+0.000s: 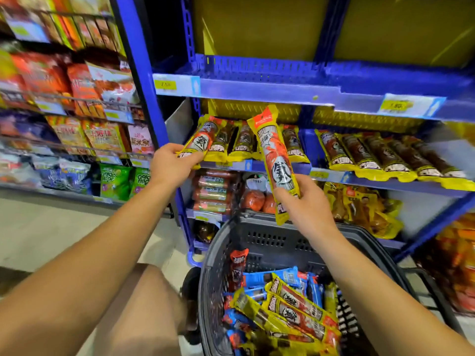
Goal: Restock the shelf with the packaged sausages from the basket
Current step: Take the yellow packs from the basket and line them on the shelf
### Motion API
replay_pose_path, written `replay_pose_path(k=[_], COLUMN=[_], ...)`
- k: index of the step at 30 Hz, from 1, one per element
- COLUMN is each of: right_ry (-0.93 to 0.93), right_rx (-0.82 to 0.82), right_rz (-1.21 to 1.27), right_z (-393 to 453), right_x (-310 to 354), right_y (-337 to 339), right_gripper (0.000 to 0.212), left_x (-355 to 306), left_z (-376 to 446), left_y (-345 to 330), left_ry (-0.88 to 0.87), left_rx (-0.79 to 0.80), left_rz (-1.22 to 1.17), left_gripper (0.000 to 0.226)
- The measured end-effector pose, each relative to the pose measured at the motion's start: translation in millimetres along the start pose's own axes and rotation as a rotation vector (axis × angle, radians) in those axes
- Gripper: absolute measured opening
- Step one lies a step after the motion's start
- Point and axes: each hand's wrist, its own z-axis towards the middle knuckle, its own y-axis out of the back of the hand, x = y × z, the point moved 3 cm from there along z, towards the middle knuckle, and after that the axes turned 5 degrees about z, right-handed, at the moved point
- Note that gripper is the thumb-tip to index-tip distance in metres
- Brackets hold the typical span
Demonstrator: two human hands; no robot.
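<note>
Counted items: 2 hands, left [172, 165] and right [305, 204], each gripping 1 yellow sausage pack; 1 basket [257, 237] at 6 o'clock; 5 dark sausage packs [385, 155] shelved at 3 o'clock.

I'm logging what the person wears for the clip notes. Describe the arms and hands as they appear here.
Both arms are bare from the frame's lower edge to the fingers: no sleeves in view, no gloves. The left hand and right hand carry no ring, watch or wristband that can be seen. No cables or markings show on either forearm. Any sleeve higher up lies outside the picture.
</note>
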Motion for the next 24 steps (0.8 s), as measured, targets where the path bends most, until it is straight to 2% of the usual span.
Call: replay_pose_path(k=[4,11,14,17,19,21,24], right_ry=[-0.007,-0.002,-0.006,-0.008,-0.007,-0.008,-0.019], right_rx=[0.037,0.067,0.072,0.068,0.066,0.067,0.073], right_rz=[-0.008,-0.01,-0.018,-0.008,0.001,0.003,0.013], right_z=[3,3,1,-1,-3,-4,-7], right_x=[-2,2,1,0,-1,-3,-5], right_y=[-7,-16,-18,-19,-21,-22,-23], right_gripper=[0.023,0.023,0.029,0.028,0.028,0.029,0.033], left_x=[4,-15,-18,-16,-6,4,8], left_z=[20,14,-6,-34,-46,-48,-43], left_y=[-8,-9,2,14,13,9,3], left_ry=[0.0,0.003,-0.163,-0.519,-0.69,-0.75,-0.729], left_rx=[-0.034,-0.013,-0.034,-0.121,-0.109,-0.074,-0.046], left_rz=[0.003,0.117,0.318,0.494,0.665,0.824,0.91], left_gripper=[0.075,0.069,0.06,0.056,0.062,0.067,0.073])
